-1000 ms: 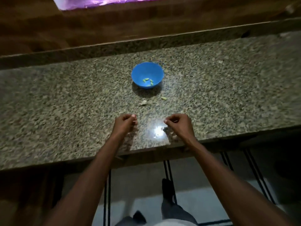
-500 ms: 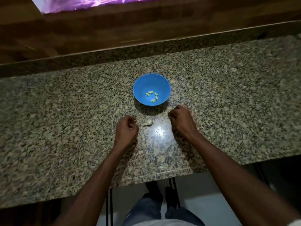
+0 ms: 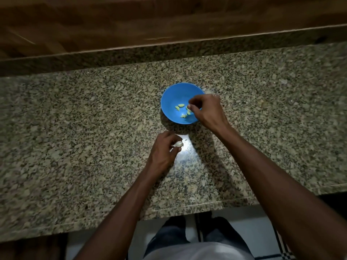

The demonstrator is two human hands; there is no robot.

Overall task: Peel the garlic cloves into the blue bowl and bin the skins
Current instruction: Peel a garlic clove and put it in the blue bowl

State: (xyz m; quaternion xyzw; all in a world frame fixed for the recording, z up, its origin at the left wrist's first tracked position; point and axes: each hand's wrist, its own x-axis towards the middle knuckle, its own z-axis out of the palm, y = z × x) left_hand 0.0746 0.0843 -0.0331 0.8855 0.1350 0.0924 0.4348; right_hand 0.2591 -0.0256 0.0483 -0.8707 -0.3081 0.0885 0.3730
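While left hand [image 3: 163, 150] pinches garlic piece [image 3: 178, 144] lying sideways | right hand [image 3: 205, 109] curled over blue bowl [image 3: 170, 99], grip contents unclear

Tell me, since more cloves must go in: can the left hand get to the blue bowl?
Probably yes. The left hand, holding a garlic piece, sits just before the blue bowl; only the right hand covers the bowl's right side.

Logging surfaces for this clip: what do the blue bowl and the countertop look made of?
The blue bowl looks like plastic: uniform saturated colour, thin rim, soft matte sheen. The countertop looks like polished granite: speckled tan, grey and black grain, with a bright mirror-like glare spot near the left hand.
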